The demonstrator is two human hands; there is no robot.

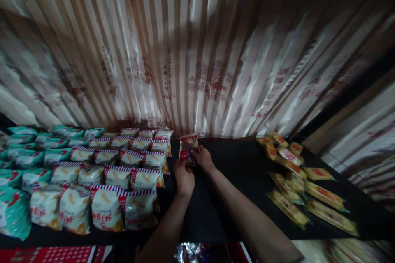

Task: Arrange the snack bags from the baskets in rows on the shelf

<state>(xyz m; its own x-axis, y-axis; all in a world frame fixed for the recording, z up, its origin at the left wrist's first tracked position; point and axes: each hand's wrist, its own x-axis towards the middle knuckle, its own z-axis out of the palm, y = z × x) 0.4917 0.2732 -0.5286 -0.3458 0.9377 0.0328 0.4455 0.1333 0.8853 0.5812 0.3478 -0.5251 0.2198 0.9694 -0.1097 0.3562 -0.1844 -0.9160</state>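
Observation:
Both hands grip a small red and brown snack packet [189, 148] at the back of the black table, close to the curtain. My left hand [184, 178] is closed on its lower left edge. The fingers of my right hand [203, 158] pinch its lower right side. The packet leans upright, its printed front towards me, the lower part partly covered by my fingers. Just left of it, white snack bags with striped red and blue tops [147, 177] stand in rows.
Teal bags [33, 176] fill the far left. Yellow snack packs [290, 205] lie scattered on the right of the black table [237, 181]. A striped plastic curtain [197, 49] hangs behind. A red basket [61, 254] and shiny packets [200, 252] sit below the front edge.

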